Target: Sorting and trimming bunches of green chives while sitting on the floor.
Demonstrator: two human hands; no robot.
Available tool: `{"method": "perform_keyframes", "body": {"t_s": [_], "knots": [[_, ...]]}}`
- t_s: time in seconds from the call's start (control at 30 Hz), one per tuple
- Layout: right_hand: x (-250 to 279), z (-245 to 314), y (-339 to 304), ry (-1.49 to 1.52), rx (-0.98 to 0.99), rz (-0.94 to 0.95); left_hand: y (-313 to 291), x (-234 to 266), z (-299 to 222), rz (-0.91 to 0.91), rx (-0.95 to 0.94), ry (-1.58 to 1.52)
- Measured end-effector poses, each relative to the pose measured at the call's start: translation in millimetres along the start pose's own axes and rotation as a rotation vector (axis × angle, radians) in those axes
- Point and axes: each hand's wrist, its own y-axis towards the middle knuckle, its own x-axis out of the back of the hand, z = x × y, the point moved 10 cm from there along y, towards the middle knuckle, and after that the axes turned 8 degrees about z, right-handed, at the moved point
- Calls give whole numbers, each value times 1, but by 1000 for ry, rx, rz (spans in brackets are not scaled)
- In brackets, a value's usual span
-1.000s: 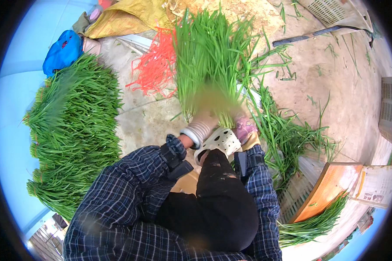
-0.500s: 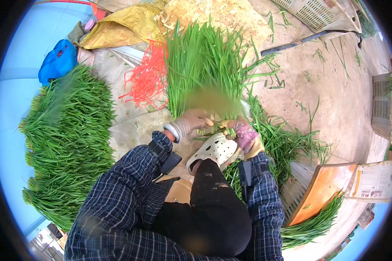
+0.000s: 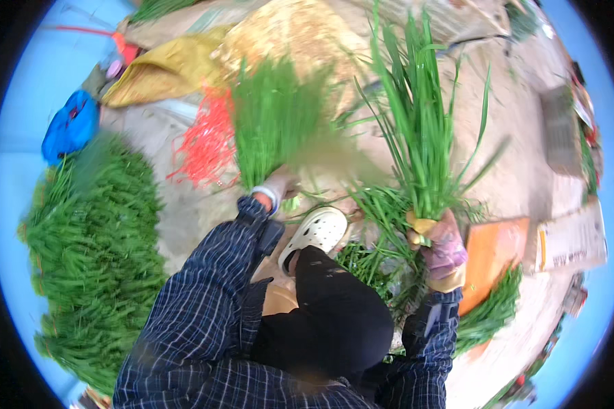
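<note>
My right hand (image 3: 441, 249), in a pink-and-yellow glove, is closed round the stalk ends of a bunch of garlic chives (image 3: 419, 129). The long leaves stand up and fan out above the fist. Over to the left, my left hand (image 3: 280, 185), in a pale glove, is closed at the base of another bunch of garlic chives (image 3: 276, 112), which is blurred. Part of that bunch is veiled by a smear on the picture. Loose garlic chives (image 3: 382, 252) lie in a heap on the ground between my shoe and my right hand.
Stacked garlic chives (image 3: 95, 259) form a large pile on the left. Red plastic strips (image 3: 205, 140) lie beside the left bunch. A yellow sack (image 3: 164, 68) and a blue bag (image 3: 70, 126) are behind. An orange board (image 3: 494, 255) stands at right; my white clog (image 3: 315, 232) is in the middle.
My hands have parted. The right one has swung out to the right with a bunch of garlic chives, away from the larger bunch at my left hand. The view has shifted too.
</note>
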Motion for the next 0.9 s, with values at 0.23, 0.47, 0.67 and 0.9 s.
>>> {"method": "perform_keyframes", "body": {"t_s": [0.23,0.47,0.67,0.9], "knots": [[65,-6,-31,-314,192,-372,-122,-280,-26,877,-257,1232],[79,-2,-124,-912,206,-721,-167,-412,-44,1009,-95,69],[87,-16,-190,-844,112,-846,-227,-482,-66,1154,-149,-98],[94,-24,-232,-662,467,-884,-277,-524,-35,1235,-2,232]]}}
